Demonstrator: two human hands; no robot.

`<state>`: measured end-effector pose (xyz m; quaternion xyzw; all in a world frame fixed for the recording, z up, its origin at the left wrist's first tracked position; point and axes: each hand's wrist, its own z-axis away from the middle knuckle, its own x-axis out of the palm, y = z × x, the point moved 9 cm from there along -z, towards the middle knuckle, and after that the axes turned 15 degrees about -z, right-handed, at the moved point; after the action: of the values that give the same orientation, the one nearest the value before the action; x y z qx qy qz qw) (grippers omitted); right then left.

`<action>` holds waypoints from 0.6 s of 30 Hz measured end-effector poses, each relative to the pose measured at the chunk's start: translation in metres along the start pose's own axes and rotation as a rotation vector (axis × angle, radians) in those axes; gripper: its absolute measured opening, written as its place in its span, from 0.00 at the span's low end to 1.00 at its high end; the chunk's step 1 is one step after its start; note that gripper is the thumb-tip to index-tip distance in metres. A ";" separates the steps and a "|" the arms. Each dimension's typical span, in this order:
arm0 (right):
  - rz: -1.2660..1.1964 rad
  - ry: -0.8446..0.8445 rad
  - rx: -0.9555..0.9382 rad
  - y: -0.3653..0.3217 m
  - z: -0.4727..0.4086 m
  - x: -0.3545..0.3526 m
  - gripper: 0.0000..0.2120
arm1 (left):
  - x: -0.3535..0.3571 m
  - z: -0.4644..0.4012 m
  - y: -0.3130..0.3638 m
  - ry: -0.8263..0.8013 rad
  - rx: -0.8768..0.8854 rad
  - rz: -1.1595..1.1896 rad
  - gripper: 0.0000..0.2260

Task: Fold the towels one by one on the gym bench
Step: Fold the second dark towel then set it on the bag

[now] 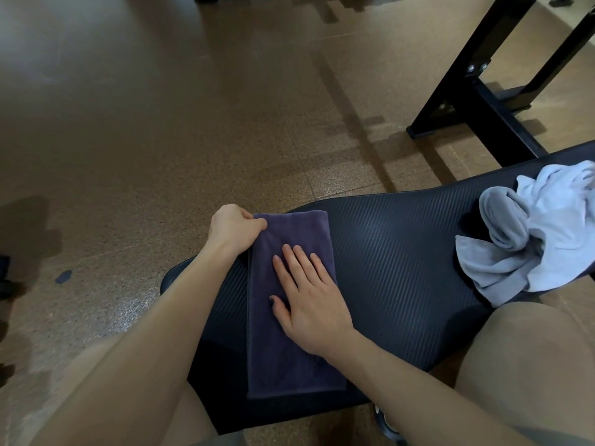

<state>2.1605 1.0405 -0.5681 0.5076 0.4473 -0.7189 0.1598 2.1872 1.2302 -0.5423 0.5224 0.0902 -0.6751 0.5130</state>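
A dark purple towel (289,358) lies folded into a long narrow strip on the black ribbed gym bench (396,252), running from near me to the far left edge. My left hand (233,231) grips the towel's far left corner with curled fingers. My right hand (306,297) lies flat on the middle of the towel, fingers straight and spread, pressing it down. A crumpled heap of light grey and pale blue towels (534,233) sits on the bench at the right.
My legs straddle the bench, one knee at the lower right (528,365), the other thigh at the lower left. A black steel rack frame (476,101) stands on the speckled brown floor beyond the bench, upper right.
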 end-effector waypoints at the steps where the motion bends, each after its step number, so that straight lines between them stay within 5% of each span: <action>1: 0.001 0.001 -0.001 0.000 0.000 0.000 0.32 | 0.000 0.000 -0.001 -0.014 -0.012 0.041 0.06; 18: 0.021 -0.002 -0.001 -0.001 0.000 0.001 0.32 | 0.010 -0.005 -0.021 -0.164 -0.264 0.733 0.09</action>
<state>2.1592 1.0414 -0.5683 0.5114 0.4422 -0.7174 0.1681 2.1746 1.2374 -0.5614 0.3936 -0.0575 -0.4693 0.7883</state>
